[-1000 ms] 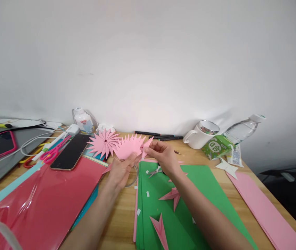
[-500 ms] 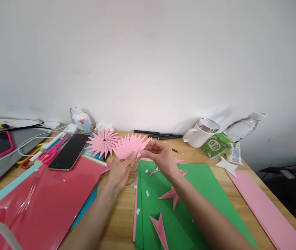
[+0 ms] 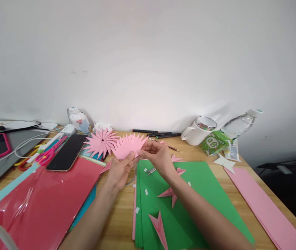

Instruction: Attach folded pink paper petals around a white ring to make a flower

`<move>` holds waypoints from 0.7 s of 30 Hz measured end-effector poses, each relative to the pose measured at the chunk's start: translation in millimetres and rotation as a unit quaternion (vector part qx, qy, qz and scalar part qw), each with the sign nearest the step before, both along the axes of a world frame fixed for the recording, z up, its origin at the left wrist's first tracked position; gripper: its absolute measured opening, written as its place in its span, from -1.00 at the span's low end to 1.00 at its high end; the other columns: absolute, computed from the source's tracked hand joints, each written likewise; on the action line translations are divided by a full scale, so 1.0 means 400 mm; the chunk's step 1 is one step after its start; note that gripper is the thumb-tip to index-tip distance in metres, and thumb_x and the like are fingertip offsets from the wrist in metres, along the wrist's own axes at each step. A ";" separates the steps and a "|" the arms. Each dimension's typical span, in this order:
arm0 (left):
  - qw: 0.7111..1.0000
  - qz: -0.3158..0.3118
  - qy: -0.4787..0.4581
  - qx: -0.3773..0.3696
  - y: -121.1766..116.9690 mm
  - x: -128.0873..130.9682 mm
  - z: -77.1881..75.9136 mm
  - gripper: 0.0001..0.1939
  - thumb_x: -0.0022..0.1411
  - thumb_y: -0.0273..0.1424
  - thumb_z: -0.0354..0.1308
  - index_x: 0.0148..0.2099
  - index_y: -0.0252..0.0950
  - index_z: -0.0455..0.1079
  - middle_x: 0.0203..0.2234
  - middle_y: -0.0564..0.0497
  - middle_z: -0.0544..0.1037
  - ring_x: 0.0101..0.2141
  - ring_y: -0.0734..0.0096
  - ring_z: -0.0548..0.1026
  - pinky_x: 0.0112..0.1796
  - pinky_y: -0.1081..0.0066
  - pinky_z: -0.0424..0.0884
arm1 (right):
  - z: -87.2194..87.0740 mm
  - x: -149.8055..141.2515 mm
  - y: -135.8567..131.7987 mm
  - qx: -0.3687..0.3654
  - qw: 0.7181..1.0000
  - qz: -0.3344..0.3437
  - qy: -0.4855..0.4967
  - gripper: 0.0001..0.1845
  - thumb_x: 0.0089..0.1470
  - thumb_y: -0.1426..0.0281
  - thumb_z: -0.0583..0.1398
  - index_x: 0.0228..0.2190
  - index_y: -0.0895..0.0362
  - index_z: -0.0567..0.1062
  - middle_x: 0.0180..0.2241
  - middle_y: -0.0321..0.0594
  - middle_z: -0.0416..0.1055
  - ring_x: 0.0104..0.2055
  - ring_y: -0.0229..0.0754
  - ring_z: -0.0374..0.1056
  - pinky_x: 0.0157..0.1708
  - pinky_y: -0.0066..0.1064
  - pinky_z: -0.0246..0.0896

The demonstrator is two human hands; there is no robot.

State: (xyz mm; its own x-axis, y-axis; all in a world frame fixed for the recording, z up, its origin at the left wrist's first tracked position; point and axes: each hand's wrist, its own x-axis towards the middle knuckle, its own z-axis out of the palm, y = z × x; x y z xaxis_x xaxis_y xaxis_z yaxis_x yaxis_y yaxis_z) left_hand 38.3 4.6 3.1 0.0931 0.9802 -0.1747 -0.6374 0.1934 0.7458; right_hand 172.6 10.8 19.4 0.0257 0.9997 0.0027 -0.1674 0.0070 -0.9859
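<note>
A fan of folded pink paper with a spiky upper edge is held up in front of me. My left hand pinches its lower edge between thumb and fingers. At the fan's right end, my right hand grips the last pointed piece, its thumb pressed on the paper. Behind and left of the fan lies a round pink paper star with many points. Several loose folded pink pieces, one a V-shaped piece, rest on a stack of green paper below my right arm. Small scissors lie there too, partly hidden by my hand.
Left are a red sheet in clear film, a black phone, pink scissors and a white bottle. Black markers, a white mug, a green box, a water bottle and pink paper strips stand or lie toward the right.
The pointed piece in my right hand, earlier standing apart at the fan's right end, now sits against the fan in line with the others. The view has shifted slightly.
</note>
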 end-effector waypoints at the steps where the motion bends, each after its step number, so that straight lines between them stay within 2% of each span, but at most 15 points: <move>1: 1.000 0.000 0.002 -0.003 0.001 0.000 -0.001 -0.66 -0.15 -0.49 0.42 -0.25 -0.38 0.45 -0.32 -0.11 0.63 -0.25 0.19 0.59 -0.02 0.09 0.39 | -0.004 -0.001 0.000 0.000 1.000 0.000 -0.001 -0.60 -0.45 0.26 0.45 -0.52 0.18 0.48 -0.53 -0.27 0.46 -0.44 -0.23 0.40 -0.34 -0.35 0.38; 9: 1.000 -0.001 0.000 -0.029 0.003 -0.001 -0.006 -0.70 -0.15 -0.49 0.41 -0.29 -0.37 0.46 -0.36 -0.09 0.63 -0.30 0.22 0.60 -0.08 0.18 0.44 | -0.008 -0.007 0.002 0.003 1.000 0.005 0.005 -0.59 -0.46 0.26 0.45 -0.55 0.16 0.42 -0.57 -0.31 0.43 -0.52 -0.28 0.36 -0.45 -0.41 0.37; 16: 0.994 -0.053 -0.016 -0.096 0.008 -0.006 -0.015 -0.84 -0.02 -0.47 0.34 -0.35 -0.40 0.47 -0.32 -0.16 0.63 -0.20 0.21 0.58 -0.03 0.26 0.42 | -0.017 -0.016 -0.002 -0.002 1.000 -0.021 -0.003 -0.58 -0.43 0.26 0.43 -0.49 0.16 0.42 -0.52 -0.28 0.45 -0.47 -0.25 0.39 -0.42 -0.40 0.37; 21: 0.992 -0.030 -0.030 -0.116 0.005 -0.003 -0.015 -0.93 0.02 -0.54 0.30 -0.39 -0.39 0.46 -0.36 -0.10 0.63 -0.27 0.29 0.59 -0.04 0.27 0.44 | -0.024 -0.026 -0.007 -0.004 0.999 -0.054 -0.008 -0.55 -0.41 0.29 0.43 -0.43 0.15 0.41 -0.49 -0.27 0.46 -0.45 -0.23 0.40 -0.41 -0.39 0.37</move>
